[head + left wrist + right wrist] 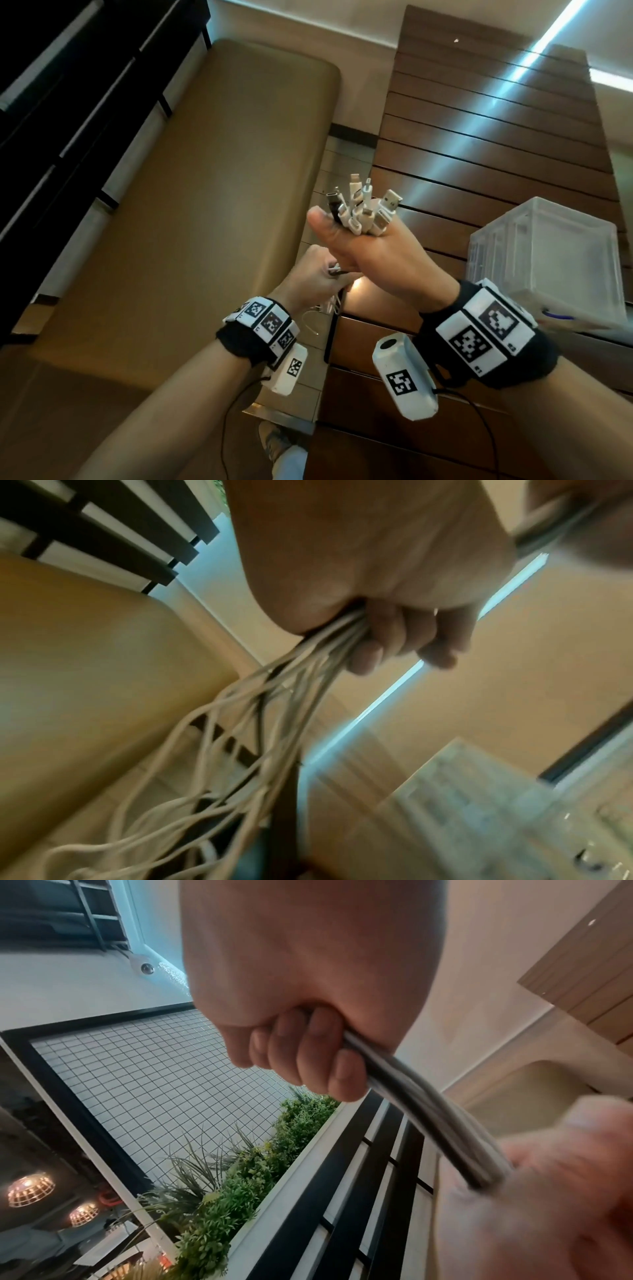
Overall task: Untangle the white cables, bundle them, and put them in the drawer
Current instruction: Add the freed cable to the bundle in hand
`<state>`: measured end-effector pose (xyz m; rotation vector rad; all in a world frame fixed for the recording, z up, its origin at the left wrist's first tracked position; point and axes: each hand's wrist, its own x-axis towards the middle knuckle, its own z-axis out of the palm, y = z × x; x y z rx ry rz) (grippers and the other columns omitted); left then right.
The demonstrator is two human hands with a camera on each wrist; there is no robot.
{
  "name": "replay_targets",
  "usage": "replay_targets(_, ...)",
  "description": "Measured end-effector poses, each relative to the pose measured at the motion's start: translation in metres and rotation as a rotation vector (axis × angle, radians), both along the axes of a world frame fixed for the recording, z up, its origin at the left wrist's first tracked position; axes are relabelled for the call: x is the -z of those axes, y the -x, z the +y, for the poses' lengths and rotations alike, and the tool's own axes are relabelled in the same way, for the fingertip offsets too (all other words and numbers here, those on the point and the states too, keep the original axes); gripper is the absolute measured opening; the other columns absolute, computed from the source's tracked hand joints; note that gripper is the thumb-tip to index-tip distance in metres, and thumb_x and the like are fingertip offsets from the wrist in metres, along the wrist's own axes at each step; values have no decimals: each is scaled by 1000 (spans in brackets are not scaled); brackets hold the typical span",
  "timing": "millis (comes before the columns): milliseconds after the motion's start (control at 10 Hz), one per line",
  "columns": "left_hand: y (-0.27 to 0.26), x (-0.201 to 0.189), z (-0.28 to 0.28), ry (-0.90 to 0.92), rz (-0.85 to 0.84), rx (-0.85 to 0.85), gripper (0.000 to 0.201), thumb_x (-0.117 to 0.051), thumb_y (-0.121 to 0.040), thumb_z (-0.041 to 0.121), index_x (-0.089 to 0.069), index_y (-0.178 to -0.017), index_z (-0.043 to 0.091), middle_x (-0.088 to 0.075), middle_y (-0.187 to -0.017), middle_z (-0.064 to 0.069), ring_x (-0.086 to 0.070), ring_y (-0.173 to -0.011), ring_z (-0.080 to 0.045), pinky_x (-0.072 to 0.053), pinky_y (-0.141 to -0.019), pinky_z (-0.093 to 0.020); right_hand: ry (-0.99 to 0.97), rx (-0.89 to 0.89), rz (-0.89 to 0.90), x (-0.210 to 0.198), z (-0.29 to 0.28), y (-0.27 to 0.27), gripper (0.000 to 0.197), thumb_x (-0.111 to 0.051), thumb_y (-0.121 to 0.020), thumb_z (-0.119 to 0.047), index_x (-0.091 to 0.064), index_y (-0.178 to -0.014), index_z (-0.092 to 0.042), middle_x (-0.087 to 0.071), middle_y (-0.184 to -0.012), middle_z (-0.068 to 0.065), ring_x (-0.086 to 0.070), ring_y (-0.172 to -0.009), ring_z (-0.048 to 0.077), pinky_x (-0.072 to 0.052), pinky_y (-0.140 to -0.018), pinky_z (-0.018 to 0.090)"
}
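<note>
My right hand point(370, 253) is raised in a fist round several white cables point(363, 212), whose plug ends stick up out of the top of the fist. Just below and left, my left hand point(315, 277) grips the same bunch lower down. In the left wrist view the fingers point(404, 639) curl round the cables point(274, 723), which hang loose and spread downward. In the right wrist view the bunch point(421, 1112) runs taut from my right hand's fingers point(308, 1053) down to the blurred left hand point(548, 1191). No open drawer shows.
A dark wooden slatted cabinet point(479, 154) stands ahead and right, with a clear plastic bin point(548, 260) on it at the right. A tan padded bench point(205, 205) lies to the left, beside dark slats point(68, 85). Wooden fronts point(394, 445) run below my right wrist.
</note>
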<state>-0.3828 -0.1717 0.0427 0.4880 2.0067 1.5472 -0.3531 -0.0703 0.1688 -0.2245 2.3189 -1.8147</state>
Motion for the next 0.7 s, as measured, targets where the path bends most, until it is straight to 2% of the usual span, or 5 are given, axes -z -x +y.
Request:
replay_targets(100, 12, 61, -11, 38, 144, -53, 17, -58, -73, 44, -59, -57, 42, -57, -54, 24, -52, -57, -3, -42, -63, -28, -19, -60, 27, -2, -3, 3, 44, -53, -101, -17, -40, -59, -21, -37, -50, -13, -35, -45, 4, -31, -51, 14)
replay_targets(200, 14, 70, -17, 23, 213, -154, 38, -62, -81, 33, -53, -47, 16, -46, -44, 8, -43, -43, -5, -36, -46, -25, 11, -55, 74, -13, -10, 8, 43, -51, -102, -16, -41, -61, -20, -40, -50, -14, -37, -45, 4, -31, -50, 12)
replay_targets(300, 12, 77, -17, 4, 293, -197, 45, -67, -88, 10, -49, -47, 3, -45, -43, 9, -48, -37, 3, -30, -40, -10, 26, -32, 108, -24, -7, 12, 44, -51, -103, -18, -38, -61, -23, -38, -49, -15, -35, -44, 4, -29, -49, 11)
replay_targets(500, -2, 118, -42, 219, 220, -171, 44, -64, -94, 16, -52, -54, 30, -54, -49, 8, -50, -41, -5, -36, -41, -17, 89, -89, 74, -35, 27, 5, 39, -51, -99, -17, -39, -63, -21, -39, -51, -16, -37, -43, 1, -31, -49, 9)
replay_targets(700, -14, 156, -78, 646, -58, -71, 35, -53, -101, 27, -59, -68, 19, -60, -66, 1, -56, -56, -12, -44, -51, -13, 30, -79, 107, -37, 36, -3, 40, -52, -99, -15, -40, -62, -23, -42, -52, -16, -41, -45, 1, -33, -49, 9)
